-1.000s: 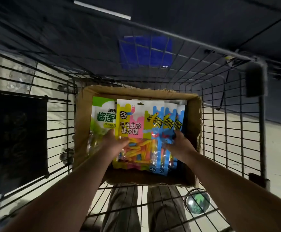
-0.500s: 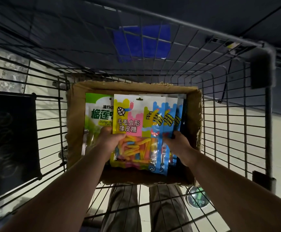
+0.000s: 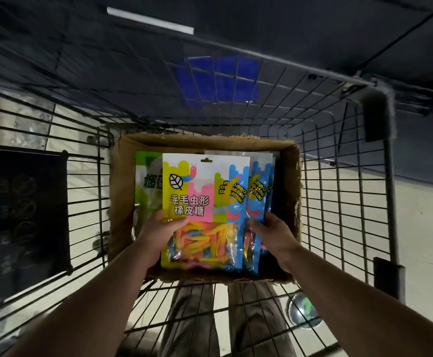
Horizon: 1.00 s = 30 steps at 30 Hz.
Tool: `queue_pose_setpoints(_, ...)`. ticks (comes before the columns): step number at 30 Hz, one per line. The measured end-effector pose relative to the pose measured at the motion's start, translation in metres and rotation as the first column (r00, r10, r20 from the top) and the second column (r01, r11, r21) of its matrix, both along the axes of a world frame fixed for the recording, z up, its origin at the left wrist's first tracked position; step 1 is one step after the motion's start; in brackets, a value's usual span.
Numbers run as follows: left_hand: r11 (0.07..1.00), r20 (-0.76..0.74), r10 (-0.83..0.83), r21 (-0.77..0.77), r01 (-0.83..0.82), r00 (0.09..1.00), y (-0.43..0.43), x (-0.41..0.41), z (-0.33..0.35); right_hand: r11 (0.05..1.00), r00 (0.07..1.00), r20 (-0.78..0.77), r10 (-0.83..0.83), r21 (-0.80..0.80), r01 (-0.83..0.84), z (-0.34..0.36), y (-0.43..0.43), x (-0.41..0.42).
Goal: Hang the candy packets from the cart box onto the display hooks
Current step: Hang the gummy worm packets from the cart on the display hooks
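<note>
A stack of worm-candy packets [image 3: 205, 202], yellow, pink and blue with a clear window, is held upright over the cardboard box [image 3: 122, 202] in the wire cart. My left hand [image 3: 160, 229] grips the stack's left edge with the thumb on the front. My right hand [image 3: 272, 234] grips the right edge, where two or three blue packet edges fan out behind the front one. A green packet [image 3: 147, 181] stands in the box behind the stack's left side. No display hooks are in view.
The wire cart [image 3: 339, 202] surrounds the box on all sides, its rim high on the right. A dark sign panel [image 3: 22, 222] hangs on the cart's left wall. Trouser legs and a cart wheel [image 3: 304, 311] show below the cart floor.
Both hands have lifted the packet stack up and toward me out of the box. The packets now look larger and cover more of the green packet.
</note>
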<state>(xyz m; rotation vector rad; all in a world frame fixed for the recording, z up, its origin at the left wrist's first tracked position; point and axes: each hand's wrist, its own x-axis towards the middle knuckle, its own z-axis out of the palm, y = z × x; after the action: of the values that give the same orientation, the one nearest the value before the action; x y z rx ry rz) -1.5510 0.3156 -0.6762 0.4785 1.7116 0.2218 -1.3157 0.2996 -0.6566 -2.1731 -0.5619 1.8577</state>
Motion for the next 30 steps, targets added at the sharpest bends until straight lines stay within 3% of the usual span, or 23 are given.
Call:
queue_pose_setpoints(8,0.985,0.097,0.097,0.132,-0.109,0.991,0.005,-0.011,0.054,0.993,0.989,0.148,-0.018,0.120,0.000,0.062,0.012,0.009)
queue_pose_setpoints(15,0.958,0.187,0.070,0.261,-0.118,0.980,0.025,-0.014,0.124,0.966,0.979,0.135,-0.155,0.227,0.122,0.132,0.017,0.015)
queue_pose_setpoints(18,0.941,0.191,0.042,0.323,-0.103,0.981,0.031,-0.015,0.154,0.923,0.963,0.076,-0.259,0.315,0.223,0.164,0.014,0.018)
queue_pose_setpoints(25,0.879,0.195,-0.080,0.475,-0.023,0.978,0.064,0.012,0.204,0.827,0.911,0.126,-0.393,0.481,0.290,0.240,0.008,0.032)
queue_pose_setpoints(30,0.839,0.271,-0.147,0.544,-0.026,0.951,0.089,0.063,0.252,0.700,0.830,0.072,-0.552,0.582,0.415,0.293,-0.005,0.062)
